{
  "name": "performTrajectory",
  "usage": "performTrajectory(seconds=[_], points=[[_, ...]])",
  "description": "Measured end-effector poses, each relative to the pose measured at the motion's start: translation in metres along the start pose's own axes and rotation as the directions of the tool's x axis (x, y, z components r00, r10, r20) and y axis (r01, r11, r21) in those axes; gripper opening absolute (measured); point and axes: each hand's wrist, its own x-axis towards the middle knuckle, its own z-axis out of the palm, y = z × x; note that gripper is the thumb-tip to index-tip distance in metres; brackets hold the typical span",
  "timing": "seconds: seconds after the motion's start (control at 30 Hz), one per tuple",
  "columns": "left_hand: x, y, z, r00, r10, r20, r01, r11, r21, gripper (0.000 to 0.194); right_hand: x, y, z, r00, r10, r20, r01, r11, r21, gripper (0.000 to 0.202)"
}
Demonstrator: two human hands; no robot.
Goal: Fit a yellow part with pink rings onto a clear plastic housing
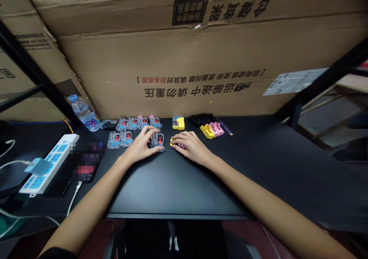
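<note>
Fingers (149, 133) of left hand (140, 146) touching clear clip (158, 141), right hand (188, 146) flat, black desk (258, 167), cardboard boxes (201, 59) behind.

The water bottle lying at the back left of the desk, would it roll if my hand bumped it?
The water bottle lies on its side, so it probably rolls easily. It looks like thin clear plastic, likely light and squashy. The cardboard box behind should stop it rolling far.

Left hand (142, 146) on clear clip (158, 141), right hand (188, 146) beside
</note>
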Motion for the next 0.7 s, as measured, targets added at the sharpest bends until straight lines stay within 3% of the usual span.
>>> performTrajectory(seconds=[0.23,0.47,0.7], points=[[0.001,-0.003,0.003,0.999,-0.028,-0.039,0.026,0.998,-0.060,0.064,0.000,0.007,0.002,0.998,0.021,-0.053,-0.021,1.000,0.009,0.022],[0.001,-0.001,0.001,0.996,-0.089,-0.020,0.086,0.988,-0.129,0.068,-0.001,0.019,-0.013,0.983,0.096,-0.159,-0.099,0.995,-0.007,0.022],[0.001,-0.002,0.002,0.996,-0.079,-0.032,0.074,0.990,-0.124,0.070,0.000,0.012,-0.016,0.988,0.076,-0.136,-0.075,0.997,0.015,0.023]])
